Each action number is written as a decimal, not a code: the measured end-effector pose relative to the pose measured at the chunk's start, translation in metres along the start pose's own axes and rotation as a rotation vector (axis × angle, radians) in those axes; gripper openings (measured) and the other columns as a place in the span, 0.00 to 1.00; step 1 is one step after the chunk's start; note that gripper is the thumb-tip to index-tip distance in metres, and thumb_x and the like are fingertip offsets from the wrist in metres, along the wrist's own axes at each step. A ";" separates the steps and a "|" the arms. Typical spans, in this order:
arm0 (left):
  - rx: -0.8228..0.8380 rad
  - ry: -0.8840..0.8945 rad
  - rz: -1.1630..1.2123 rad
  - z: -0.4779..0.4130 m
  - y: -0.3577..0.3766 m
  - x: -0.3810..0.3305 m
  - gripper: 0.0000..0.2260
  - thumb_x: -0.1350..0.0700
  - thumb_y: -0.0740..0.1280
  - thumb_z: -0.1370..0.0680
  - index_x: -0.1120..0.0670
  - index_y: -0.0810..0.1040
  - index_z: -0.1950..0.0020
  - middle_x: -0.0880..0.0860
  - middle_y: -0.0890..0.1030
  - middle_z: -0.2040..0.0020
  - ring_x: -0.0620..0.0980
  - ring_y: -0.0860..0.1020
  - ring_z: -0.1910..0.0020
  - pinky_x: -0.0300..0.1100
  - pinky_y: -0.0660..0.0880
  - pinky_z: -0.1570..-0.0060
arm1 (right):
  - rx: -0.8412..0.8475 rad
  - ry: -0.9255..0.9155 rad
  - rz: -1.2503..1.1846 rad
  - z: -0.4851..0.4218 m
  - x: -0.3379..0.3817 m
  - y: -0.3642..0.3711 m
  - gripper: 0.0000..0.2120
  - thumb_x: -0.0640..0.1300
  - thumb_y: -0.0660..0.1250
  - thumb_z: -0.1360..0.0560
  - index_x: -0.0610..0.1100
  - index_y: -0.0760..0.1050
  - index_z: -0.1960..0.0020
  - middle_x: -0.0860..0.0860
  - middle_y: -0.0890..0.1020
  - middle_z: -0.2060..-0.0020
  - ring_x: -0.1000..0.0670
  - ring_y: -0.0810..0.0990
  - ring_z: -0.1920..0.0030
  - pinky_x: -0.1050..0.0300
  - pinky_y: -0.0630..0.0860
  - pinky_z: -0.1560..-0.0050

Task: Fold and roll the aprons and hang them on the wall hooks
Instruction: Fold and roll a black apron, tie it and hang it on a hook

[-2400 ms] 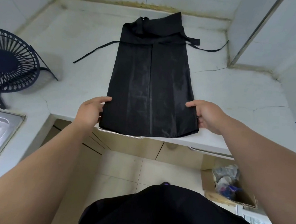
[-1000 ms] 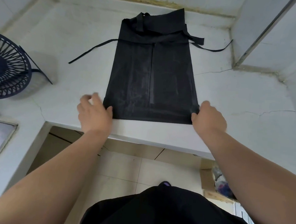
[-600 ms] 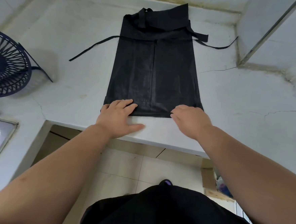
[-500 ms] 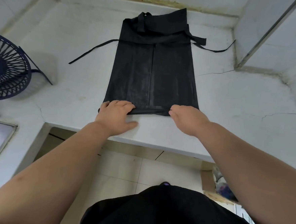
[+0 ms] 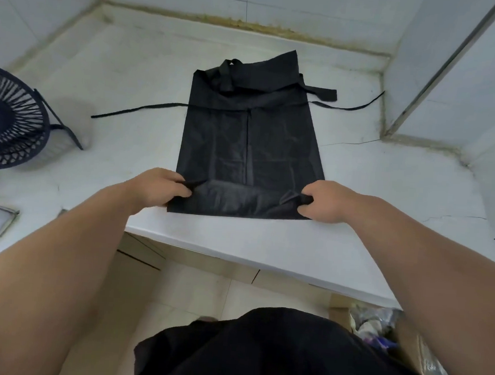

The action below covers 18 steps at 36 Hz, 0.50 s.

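Head view: a long black fabric apron point(image 5: 250, 146) lies flat on the white stone counter point(image 5: 126, 138), its near hem folded over. At 9 o'clock of the fold the left hand point(image 5: 155, 188) pinches it; at 3 o'clock the right hand point(image 5: 326, 201) pinches it likewise.

Apron point(image 5: 252, 146): black, thin, slightly glossy fabric, folded lengthwise into a narrow panel and lying flat on the white countertop point(image 5: 386, 197), long axis running away from the counter's front edge. Near end turned up into a first fold. Neck strap and ties bunched at the far end; one thin tie trails left, another right.
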<state>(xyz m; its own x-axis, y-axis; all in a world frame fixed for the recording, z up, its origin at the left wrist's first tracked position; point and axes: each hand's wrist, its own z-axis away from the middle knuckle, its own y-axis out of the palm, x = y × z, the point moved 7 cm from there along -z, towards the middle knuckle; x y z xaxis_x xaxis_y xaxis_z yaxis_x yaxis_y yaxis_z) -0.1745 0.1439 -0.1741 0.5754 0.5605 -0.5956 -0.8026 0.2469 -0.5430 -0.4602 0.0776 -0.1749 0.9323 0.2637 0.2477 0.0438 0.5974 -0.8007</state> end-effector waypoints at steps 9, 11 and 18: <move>-0.288 -0.022 0.044 -0.015 0.007 0.021 0.08 0.54 0.62 0.19 0.56 0.77 0.45 0.52 0.77 0.56 0.53 0.74 0.56 0.43 0.69 0.57 | -0.111 0.167 -0.283 -0.014 -0.024 -0.009 0.14 0.49 0.64 0.23 0.43 0.71 0.64 0.48 0.74 0.65 0.47 0.74 0.61 0.57 0.69 0.61; -0.350 -0.023 -0.041 -0.015 0.007 0.022 0.09 0.54 0.60 0.19 0.57 0.77 0.46 0.53 0.77 0.58 0.54 0.74 0.56 0.44 0.68 0.59 | -0.140 0.249 -0.383 -0.017 -0.033 -0.008 0.09 0.44 0.65 0.25 0.39 0.74 0.60 0.44 0.76 0.62 0.43 0.75 0.59 0.56 0.71 0.58; -0.534 -0.058 -0.084 -0.004 0.014 0.025 0.07 0.56 0.59 0.20 0.58 0.71 0.51 0.55 0.75 0.56 0.58 0.73 0.54 0.44 0.66 0.60 | -0.322 0.356 -0.408 -0.016 -0.041 0.006 0.15 0.43 0.63 0.23 0.42 0.69 0.38 0.45 0.76 0.52 0.43 0.75 0.50 0.57 0.68 0.55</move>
<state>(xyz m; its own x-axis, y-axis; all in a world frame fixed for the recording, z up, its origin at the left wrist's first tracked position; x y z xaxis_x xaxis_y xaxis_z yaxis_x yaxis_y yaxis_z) -0.1712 0.1579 -0.1989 0.6120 0.6029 -0.5119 -0.5543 -0.1349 -0.8214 -0.4925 0.0587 -0.1985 0.8776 -0.2390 0.4155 0.4754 0.3238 -0.8180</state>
